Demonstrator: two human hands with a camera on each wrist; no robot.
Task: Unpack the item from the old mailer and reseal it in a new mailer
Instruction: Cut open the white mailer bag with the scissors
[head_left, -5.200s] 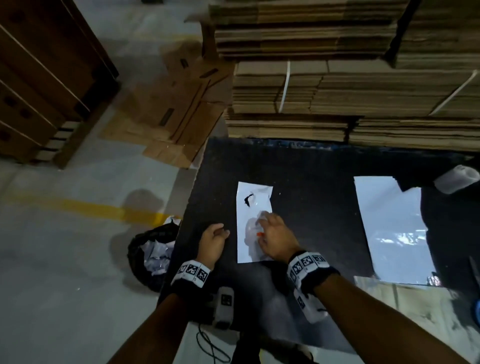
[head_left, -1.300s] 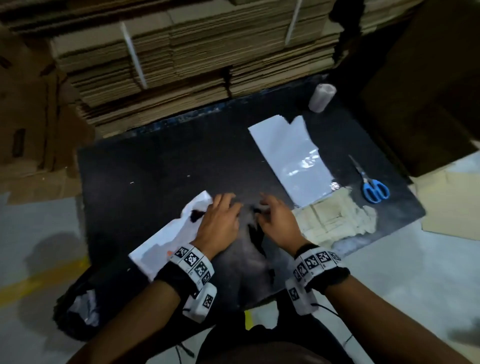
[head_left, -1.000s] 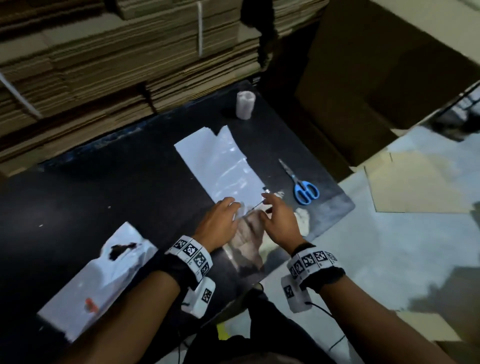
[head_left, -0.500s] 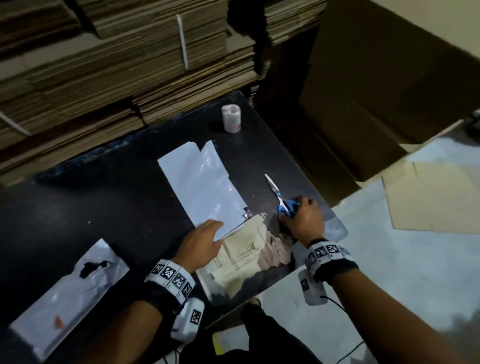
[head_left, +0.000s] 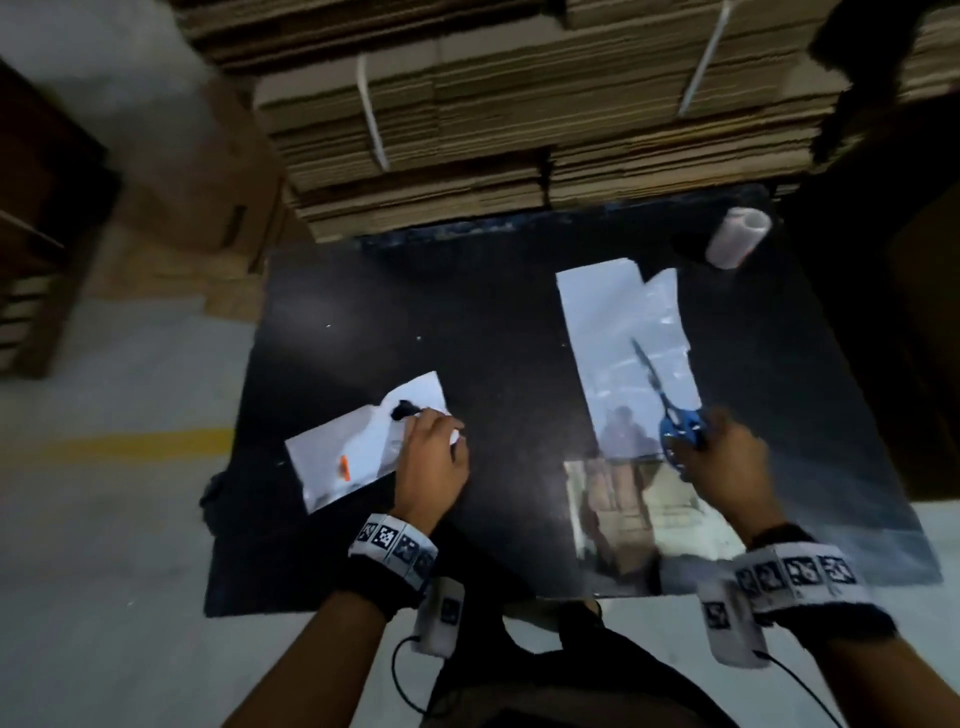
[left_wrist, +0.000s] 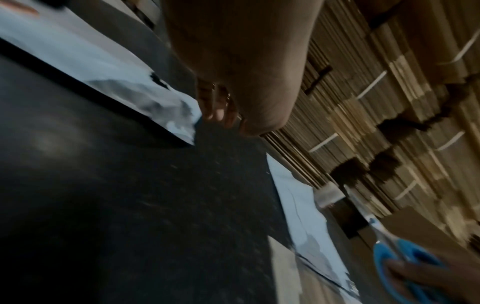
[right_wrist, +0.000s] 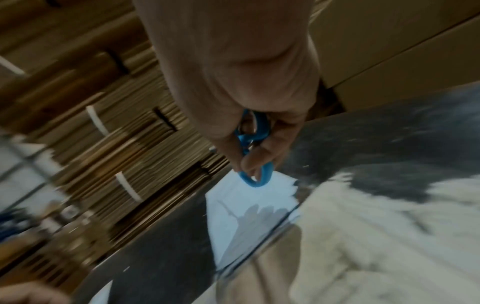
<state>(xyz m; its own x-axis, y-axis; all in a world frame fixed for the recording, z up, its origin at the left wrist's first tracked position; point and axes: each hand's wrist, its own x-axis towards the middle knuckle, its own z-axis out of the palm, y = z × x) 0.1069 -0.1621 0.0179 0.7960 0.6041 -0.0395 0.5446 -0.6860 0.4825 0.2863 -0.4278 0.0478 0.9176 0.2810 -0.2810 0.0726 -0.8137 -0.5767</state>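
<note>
The old white mailer (head_left: 358, 452) lies on the black table (head_left: 493, 364) at the left, with a torn black hole and a small orange mark. My left hand (head_left: 434, 457) grips its right edge; the left wrist view shows the fingertips (left_wrist: 218, 111) at the mailer's corner (left_wrist: 179, 115). A larger new white mailer (head_left: 623, 343) lies flat at the right. Above its near end my right hand (head_left: 722, 457) holds blue-handled scissors (head_left: 675, 426), blades pointing away; in the right wrist view the fingers curl through the blue handle (right_wrist: 255, 152).
A roll of clear tape (head_left: 737, 236) stands at the table's far right corner. Strapped stacks of flat cardboard (head_left: 519, 130) rise behind the table. A shiny reflective patch (head_left: 649, 514) covers the near right of the table. Flattened boxes (head_left: 208, 208) lie on the floor at left.
My right hand has lifted the scissors off the table and carried them over the new mailer. My left hand has moved left from the new mailer to the old one and taken its edge.
</note>
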